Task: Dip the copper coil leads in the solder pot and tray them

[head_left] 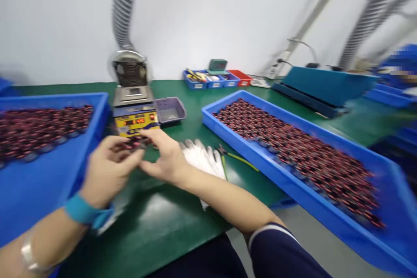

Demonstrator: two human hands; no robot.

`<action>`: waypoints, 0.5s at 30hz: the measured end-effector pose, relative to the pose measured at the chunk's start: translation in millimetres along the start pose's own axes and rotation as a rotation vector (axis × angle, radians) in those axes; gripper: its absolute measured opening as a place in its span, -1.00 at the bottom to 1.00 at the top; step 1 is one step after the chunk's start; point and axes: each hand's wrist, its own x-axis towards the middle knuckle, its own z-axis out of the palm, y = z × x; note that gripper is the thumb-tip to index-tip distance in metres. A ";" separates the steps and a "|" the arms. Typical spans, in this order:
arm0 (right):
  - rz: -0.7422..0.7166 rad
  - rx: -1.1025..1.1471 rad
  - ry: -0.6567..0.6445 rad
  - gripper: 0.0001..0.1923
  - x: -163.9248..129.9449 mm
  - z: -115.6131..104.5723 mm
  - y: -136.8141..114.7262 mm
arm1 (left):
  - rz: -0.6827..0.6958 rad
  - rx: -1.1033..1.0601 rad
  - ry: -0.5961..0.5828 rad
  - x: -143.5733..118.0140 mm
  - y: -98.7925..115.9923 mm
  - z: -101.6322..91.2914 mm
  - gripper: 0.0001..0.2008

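In front of the yellow-and-blue soldering station (137,121), both my hands are together at a small dark round part (137,142) with pinkish-red bits on it. My left hand (109,167) has its fingers curled and closed on this part. From the other side, my right hand (167,154) curves its index finger over the part, its thumb lower down near my left thumb. Blur and the fingers hide much of the part. White gloves (202,158) lie close to my right forearm, with green-handled cutters (223,151) beside them.
Blue trays of similar dark-and-red parts stand at left (86,147) and right (224,128). Behind are a grey bin (171,110), small blue boxes (198,84), a red box (240,78) and a teal panel (329,84). A duct (124,8) hangs above the station. Another person (404,58) is far right.
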 end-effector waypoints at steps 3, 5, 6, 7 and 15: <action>0.032 0.145 0.038 -0.64 2.4 12.0 9.8 | -0.079 -0.119 -0.060 -2.9 -10.2 3.4 -0.58; 0.114 0.241 0.031 -0.65 10.1 12.8 15.9 | -0.102 -0.157 -0.074 -2.0 -13.3 3.6 -0.58; 0.165 0.290 0.020 -0.64 16.8 11.4 18.8 | -0.114 -0.171 -0.080 -1.3 -14.1 3.0 -0.56; 0.215 0.336 0.010 -0.62 25.5 9.1 21.9 | -0.128 -0.180 -0.091 -0.6 -14.7 2.2 -0.54; 0.465 0.290 -0.020 -0.70 133.2 -13.3 57.8 | -0.210 0.001 -0.210 6.7 -28.4 2.1 -0.52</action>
